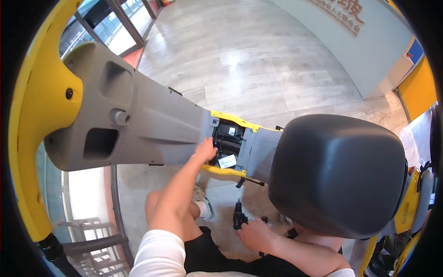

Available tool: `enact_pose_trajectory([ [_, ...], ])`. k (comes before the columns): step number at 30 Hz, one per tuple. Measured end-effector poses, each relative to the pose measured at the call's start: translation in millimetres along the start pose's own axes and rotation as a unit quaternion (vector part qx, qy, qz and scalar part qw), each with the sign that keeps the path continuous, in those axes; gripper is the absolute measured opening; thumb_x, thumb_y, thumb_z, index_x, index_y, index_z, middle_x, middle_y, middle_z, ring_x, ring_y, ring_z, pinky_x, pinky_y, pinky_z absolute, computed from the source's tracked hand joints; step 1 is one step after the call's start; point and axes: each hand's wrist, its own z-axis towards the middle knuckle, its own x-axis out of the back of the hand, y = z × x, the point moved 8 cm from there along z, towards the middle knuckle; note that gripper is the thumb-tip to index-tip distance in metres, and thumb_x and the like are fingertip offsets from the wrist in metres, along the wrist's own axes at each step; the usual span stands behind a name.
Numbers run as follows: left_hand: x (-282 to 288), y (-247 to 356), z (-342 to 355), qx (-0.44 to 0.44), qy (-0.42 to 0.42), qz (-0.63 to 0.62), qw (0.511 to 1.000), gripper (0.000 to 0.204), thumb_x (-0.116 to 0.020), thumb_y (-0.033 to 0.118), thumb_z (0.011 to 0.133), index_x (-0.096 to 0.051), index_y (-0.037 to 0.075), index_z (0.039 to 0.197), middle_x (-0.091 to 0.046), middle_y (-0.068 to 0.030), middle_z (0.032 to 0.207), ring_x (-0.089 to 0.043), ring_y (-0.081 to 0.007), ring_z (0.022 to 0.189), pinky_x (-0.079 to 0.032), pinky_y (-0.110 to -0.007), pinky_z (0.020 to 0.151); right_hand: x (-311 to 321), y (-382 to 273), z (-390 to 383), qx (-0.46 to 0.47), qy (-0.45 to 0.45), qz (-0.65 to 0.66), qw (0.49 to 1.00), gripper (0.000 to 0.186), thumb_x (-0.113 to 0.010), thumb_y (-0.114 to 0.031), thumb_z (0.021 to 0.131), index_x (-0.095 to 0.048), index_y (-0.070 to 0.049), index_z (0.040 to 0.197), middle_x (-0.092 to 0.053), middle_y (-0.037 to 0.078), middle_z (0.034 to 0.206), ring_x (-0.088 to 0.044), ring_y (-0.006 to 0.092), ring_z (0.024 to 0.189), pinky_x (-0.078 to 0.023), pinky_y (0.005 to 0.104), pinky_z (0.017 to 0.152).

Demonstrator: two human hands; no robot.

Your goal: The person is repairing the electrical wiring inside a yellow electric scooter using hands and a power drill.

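My left hand reaches to the left side of an open compartment in the grey scooter floorboard, fingers curled at dark parts, what they grip unclear. The compartment, edged by yellow trim, holds a black component, cables and a white labelled rectangular piece. My right hand holds a black cordless drill low between my legs, its bit pointing forward. A black seat stands right of the compartment and partly hides my right side.
The grey front shield and yellow handlebar column fill the left. Glass doors are at upper left. A pale counter and orange panel stand beyond the seat; more yellow vehicle parts are at right. Wood-look floor surrounds the scooter.
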Motion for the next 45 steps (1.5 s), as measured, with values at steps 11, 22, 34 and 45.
enact_pose_trajectory([
  [11, -6, 25, 20, -0.115, 0.044, -0.108, 0.986, 0.064, -0.078, 0.016, 0.089, -0.051, 0.002, 0.145, -0.056, -0.0209, 0.14, -0.057, -0.0413, 0.129, -0.049, -0.047, 0.11, -5, 9, 10, -0.029, -0.065, 0.031, 0.997, 0.023, -0.064, -0.025, 0.093, -0.072, -0.01, 0.109, -0.07, 0.009, 0.104, -0.07, 0.0288, 0.098, -0.053, 0.0462, 0.082],
  [22, -26, 27, 28, -0.04, 0.044, -0.143, 0.988, 0.021, -0.078, 0.017, 0.09, -0.063, 0.008, 0.103, -0.056, -0.0166, 0.124, -0.063, -0.0403, 0.113, -0.053, -0.049, 0.096, -9, 14, 19, -0.053, -0.106, 0.078, 0.99, 0.025, -0.056, -0.018, 0.098, -0.075, -0.009, 0.112, -0.073, 0.011, 0.113, -0.068, 0.0286, 0.108, -0.051, 0.0457, 0.09],
  [34, -10, 50, -6, -0.148, -0.07, -0.064, 0.984, 0.021, -0.055, 0.016, 0.104, -0.058, 0.0, 0.117, -0.073, -0.0253, 0.109, -0.069, -0.0459, 0.106, -0.054, -0.055, 0.09, -10, 20, 22, -0.043, -0.093, 0.058, 0.993, 0.024, -0.058, -0.02, 0.098, -0.075, -0.009, 0.111, -0.074, 0.01, 0.111, -0.07, 0.0288, 0.105, -0.052, 0.0463, 0.087],
  [45, -30, 80, -66, -0.202, -0.049, -0.056, 0.976, 0.022, -0.063, 0.02, 0.1, -0.069, 0.005, 0.115, -0.074, -0.0234, 0.103, -0.07, -0.0444, 0.101, -0.056, -0.054, 0.087, -26, 25, 38, -0.075, -0.101, 0.039, 0.991, 0.027, -0.054, -0.017, 0.099, -0.074, -0.009, 0.116, -0.074, 0.011, 0.114, -0.071, 0.0298, 0.109, -0.053, 0.0487, 0.09],
])
